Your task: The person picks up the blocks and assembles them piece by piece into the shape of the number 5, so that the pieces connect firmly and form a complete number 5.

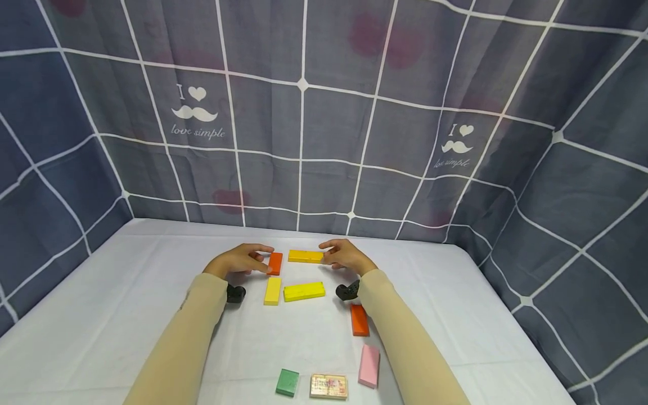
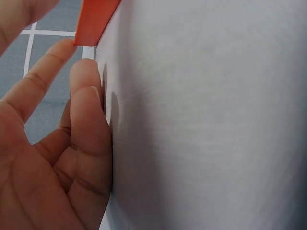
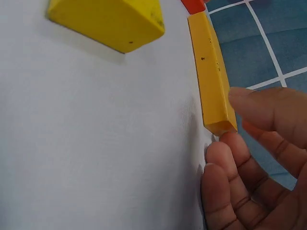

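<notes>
Near the far side of the table, my left hand holds an orange-red block with index finger and thumb at its opposite ends. In the left wrist view a fingertip meets the corner of this block, and the other fingers bend close to the cloth. My right hand touches the right end of a golden-yellow block, which lies crosswise. Seen from the right wrist, the thumb rests at the top edge of that block, and bent fingertips sit at its end.
Closer in lie a pale yellow block and a bright yellow block. Beside the right forearm are another orange-red block and a pink block. A green block and a patterned block lie nearest. A checked curtain hangs behind.
</notes>
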`<state>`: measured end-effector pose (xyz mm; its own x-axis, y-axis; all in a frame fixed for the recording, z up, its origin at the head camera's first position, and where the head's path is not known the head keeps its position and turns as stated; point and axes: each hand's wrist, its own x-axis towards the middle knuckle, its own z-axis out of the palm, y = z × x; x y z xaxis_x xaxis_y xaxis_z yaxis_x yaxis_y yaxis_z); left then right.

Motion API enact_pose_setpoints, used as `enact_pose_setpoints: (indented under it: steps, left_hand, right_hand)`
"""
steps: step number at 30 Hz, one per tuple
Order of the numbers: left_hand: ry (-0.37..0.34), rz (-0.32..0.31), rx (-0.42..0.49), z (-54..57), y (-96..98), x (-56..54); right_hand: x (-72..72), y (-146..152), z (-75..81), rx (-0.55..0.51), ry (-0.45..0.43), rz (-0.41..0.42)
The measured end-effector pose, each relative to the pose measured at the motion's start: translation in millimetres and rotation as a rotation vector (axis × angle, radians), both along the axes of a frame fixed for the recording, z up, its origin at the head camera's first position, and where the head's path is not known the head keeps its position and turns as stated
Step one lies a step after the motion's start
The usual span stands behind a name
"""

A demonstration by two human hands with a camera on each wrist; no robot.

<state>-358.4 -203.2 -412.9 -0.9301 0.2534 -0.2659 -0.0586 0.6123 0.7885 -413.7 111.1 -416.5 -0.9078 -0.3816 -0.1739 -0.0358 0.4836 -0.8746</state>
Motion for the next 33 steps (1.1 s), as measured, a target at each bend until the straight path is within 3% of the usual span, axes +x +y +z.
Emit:
enact_pose_setpoints:
  steps: [19, 33]
  left_hand:
    - [0.043, 0.039, -0.070, 0.9, 15.3, -0.5]
    - [0.058, 0.043, -0.127, 0.5, 26.8, -3.9]
  right_hand:
    - [1.8, 0, 7.1, 0.167, 0.074, -0.025]
    - [-3.5, 6, 1.8, 0.127, 0.050, -0.035]
